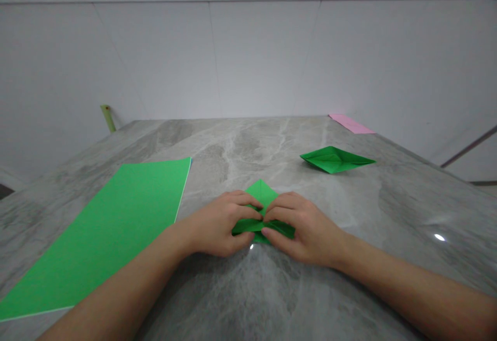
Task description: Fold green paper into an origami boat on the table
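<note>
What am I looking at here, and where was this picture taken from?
There is no machine here: these are a person's two bare hands, seen from a camera worn on the head, looking forward and down. That is why the arms reach in from the bottom edge.

The left hand and right hand meet over a small green folded paper, and both pinch it against the grey marble table.

Around them lie a flat green sheet to the left, a finished green folded piece further off to the right, and pink paper at the far edge. A small green strip leans on the white wall.
</note>
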